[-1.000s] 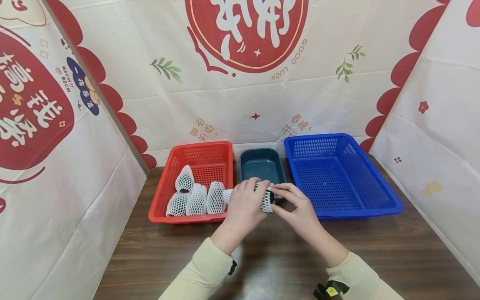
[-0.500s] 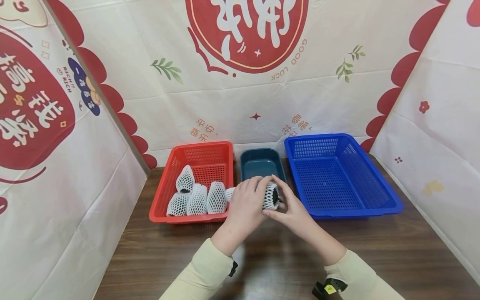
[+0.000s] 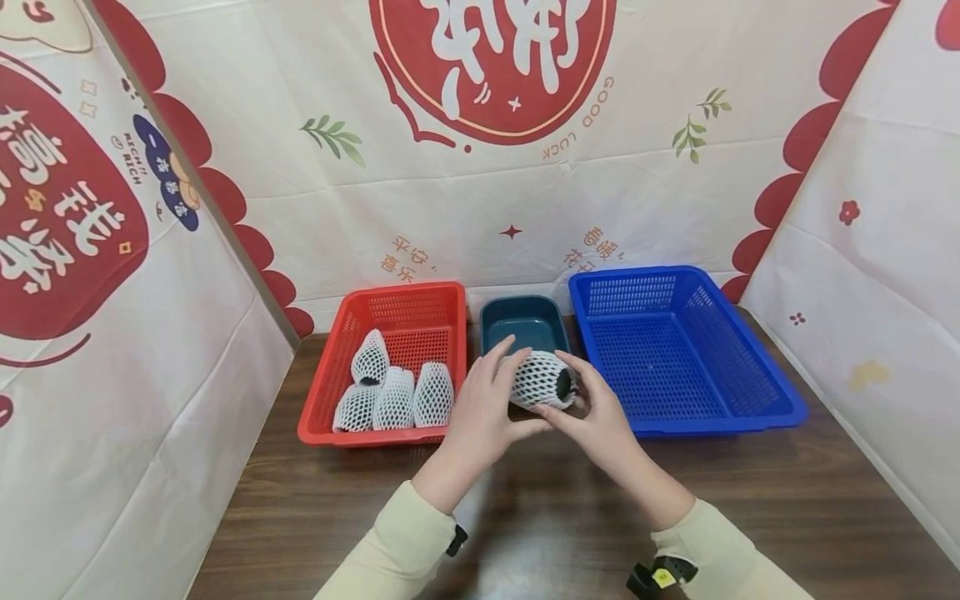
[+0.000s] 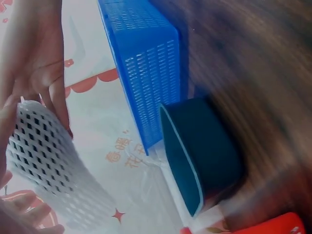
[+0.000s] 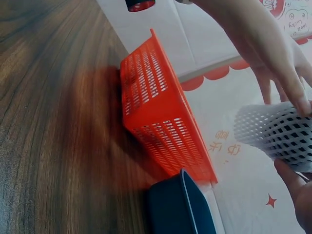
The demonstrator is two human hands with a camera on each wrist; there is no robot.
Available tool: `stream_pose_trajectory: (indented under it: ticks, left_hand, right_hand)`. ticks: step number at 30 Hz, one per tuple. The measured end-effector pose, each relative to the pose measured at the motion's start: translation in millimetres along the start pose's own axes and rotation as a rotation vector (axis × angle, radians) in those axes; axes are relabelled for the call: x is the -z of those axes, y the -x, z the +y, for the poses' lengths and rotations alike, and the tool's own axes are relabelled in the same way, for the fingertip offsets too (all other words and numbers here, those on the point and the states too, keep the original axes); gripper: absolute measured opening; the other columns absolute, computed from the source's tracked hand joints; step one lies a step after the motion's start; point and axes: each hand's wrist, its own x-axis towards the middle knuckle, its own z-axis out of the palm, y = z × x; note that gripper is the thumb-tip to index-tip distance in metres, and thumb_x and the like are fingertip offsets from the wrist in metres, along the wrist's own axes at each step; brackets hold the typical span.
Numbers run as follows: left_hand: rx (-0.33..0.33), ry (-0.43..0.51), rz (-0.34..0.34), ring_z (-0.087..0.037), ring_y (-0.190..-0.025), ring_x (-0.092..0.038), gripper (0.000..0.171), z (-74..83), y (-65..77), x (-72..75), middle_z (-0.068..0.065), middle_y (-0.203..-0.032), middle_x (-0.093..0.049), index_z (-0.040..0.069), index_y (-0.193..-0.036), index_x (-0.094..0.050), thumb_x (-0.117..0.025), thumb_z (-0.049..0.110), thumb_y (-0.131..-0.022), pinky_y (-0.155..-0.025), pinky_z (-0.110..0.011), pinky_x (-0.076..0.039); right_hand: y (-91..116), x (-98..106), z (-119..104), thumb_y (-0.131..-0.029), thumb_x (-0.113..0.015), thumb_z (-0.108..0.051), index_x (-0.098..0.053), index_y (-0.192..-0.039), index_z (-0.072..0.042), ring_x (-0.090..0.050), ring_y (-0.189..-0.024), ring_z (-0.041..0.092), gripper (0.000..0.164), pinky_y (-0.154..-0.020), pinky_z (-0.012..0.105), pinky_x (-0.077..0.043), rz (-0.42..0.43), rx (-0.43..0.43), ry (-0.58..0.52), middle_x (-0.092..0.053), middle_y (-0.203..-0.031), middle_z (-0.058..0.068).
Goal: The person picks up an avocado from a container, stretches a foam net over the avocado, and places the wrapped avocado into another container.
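Observation:
A white foam net sleeve (image 3: pixel 542 379) with something dark inside is held up just in front of the teal tray. My right hand (image 3: pixel 606 421) grips its right end, where a dark round patch shows, between thumb and fingers. Over the sleeve's left side my left hand (image 3: pixel 480 408) is spread, fingers fairly straight and thumb stretched toward the right thumb. In the left wrist view the sleeve (image 4: pixel 41 146) tapers to a loose, paler end, with left fingers (image 4: pixel 31 209) spread beside it. What the dark thing is, the netting hides.
A red basket (image 3: pixel 309 421) at left holds several items in white foam nets (image 3: pixel 393 400). The teal tray (image 3: pixel 525 304) stands between it and a blue basket (image 3: pixel 757 367) on the right. Printed cloth (image 3: pixel 465 200) walls the wooden table (image 3: pixel 570 517) behind and at both sides.
The netted thing has shifted right and turned more into sight. My left hand has loosened from around it and spread its fingers, while my right hand has taken hold of the right end.

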Motion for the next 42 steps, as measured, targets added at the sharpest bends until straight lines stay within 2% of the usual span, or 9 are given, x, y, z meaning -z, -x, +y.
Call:
stream_pose_trajectory:
  ticks: [6, 11, 19, 23, 26, 30, 35, 38, 42]
  left_hand:
    - [0.166, 0.169, 0.056, -0.013, -0.112, -0.038, 0.066, -2.7, 7.9, 2.9, 0.001, -0.125, -0.04, 0.016, -0.121, -0.041, -0.059, 0.059, -0.074, -0.09, -0.033, -0.04]
    - [0.33, 0.372, -0.017, -0.01, -0.097, -0.049, 0.05, -3.5, 9.6, 2.8, 0.001, -0.106, -0.05, 0.016, -0.111, -0.04, -0.046, 0.058, -0.084, -0.083, -0.031, -0.044]
    - [0.463, 0.718, -0.089, -0.011, -0.088, -0.06, 0.043, 1.1, 6.4, -2.6, -0.001, -0.118, -0.048, 0.021, -0.118, -0.037, -0.047, 0.049, -0.088, -0.079, -0.029, -0.048]
    - [0.504, 0.916, -0.062, -0.017, -0.086, -0.061, 0.043, 4.6, 3.5, -5.9, -0.011, -0.125, -0.044, 0.014, -0.12, -0.034, -0.049, 0.041, -0.09, -0.076, -0.03, -0.049]
    - [0.552, 0.993, -0.018, -0.02, -0.09, -0.059, 0.042, 5.7, 1.2, -6.8, -0.015, -0.126, -0.041, 0.01, -0.121, -0.033, -0.05, 0.035, -0.091, -0.074, -0.033, -0.05]
    - [0.658, 1.042, 0.013, -0.021, -0.096, -0.054, 0.046, 4.8, -1.5, -5.9, -0.015, -0.126, -0.036, 0.01, -0.121, -0.032, -0.054, 0.035, -0.089, -0.074, -0.035, -0.05]
    - [0.798, 1.239, 0.039, -0.023, -0.101, -0.053, 0.058, 4.0, -5.2, -5.5, -0.015, -0.131, -0.026, 0.008, -0.124, -0.025, -0.059, 0.035, -0.086, -0.079, -0.038, -0.048]
    - [0.819, 1.327, 0.057, -0.025, -0.103, -0.052, 0.059, 2.4, -6.4, -5.4, -0.017, -0.13, -0.03, 0.008, -0.124, -0.023, -0.061, 0.03, -0.085, -0.081, -0.04, -0.047]
    - [0.838, 1.388, 0.043, -0.025, -0.106, -0.051, 0.064, -0.1, -7.8, -2.2, -0.017, -0.128, -0.036, 0.014, -0.128, -0.024, -0.065, 0.028, -0.082, -0.084, -0.04, -0.045]
  right_hand:
    - [-5.0, 3.6, 16.4, -0.073, -0.074, -0.013, -0.035, -0.135, -0.011, -0.046, -0.11, 0.022, 0.073, -0.084, 0.021, -0.043, 0.063, 0.088, 0.07, -0.041, -0.127, 0.009]
    - [-7.7, 3.8, 30.4, -0.069, -0.078, -0.018, -0.039, -0.134, -0.019, -0.043, -0.113, 0.017, 0.076, -0.087, 0.024, -0.042, 0.123, 0.187, 0.223, -0.041, -0.13, 0.0]
    - [-8.2, -1.7, 35.5, -0.062, -0.08, -0.002, -0.045, -0.128, -0.016, -0.035, -0.123, 0.02, 0.076, -0.095, 0.022, -0.033, 0.118, 0.409, 0.36, -0.036, -0.136, 0.002]
    - [-8.5, -5.2, 35.1, -0.061, -0.079, 0.001, -0.048, -0.125, -0.013, -0.036, -0.122, 0.023, 0.073, -0.095, 0.023, -0.034, 0.106, 0.496, 0.401, -0.036, -0.136, 0.006]
    - [-9.8, -6.8, 34.2, -0.061, -0.08, -0.003, -0.052, -0.122, -0.01, -0.038, -0.121, 0.026, 0.068, -0.094, 0.023, -0.035, 0.093, 0.573, 0.4, -0.038, -0.135, 0.011]
    - [-11.3, -8.6, 31.8, -0.064, -0.078, -0.005, -0.057, -0.118, -0.008, -0.038, -0.121, 0.029, 0.058, -0.096, 0.024, -0.035, 0.076, 0.653, 0.367, -0.041, -0.133, 0.015]
    - [-12.0, -9.3, 27.5, -0.068, -0.075, -0.003, -0.061, -0.112, -0.004, -0.039, -0.12, 0.036, 0.045, -0.097, 0.028, -0.034, 0.061, 0.742, 0.297, -0.045, -0.128, 0.019]
    - [-11.8, -8.0, 25.9, -0.072, -0.074, -0.009, -0.058, -0.115, -0.002, -0.041, -0.117, 0.037, 0.046, -0.096, 0.028, -0.035, 0.066, 0.754, 0.275, -0.043, -0.129, 0.021]
    - [-11.1, -4.9, 26.1, -0.067, -0.078, -0.012, -0.048, -0.126, -0.004, -0.037, -0.12, 0.032, 0.067, -0.097, 0.025, -0.033, 0.069, 0.659, 0.3, -0.035, -0.136, 0.017]
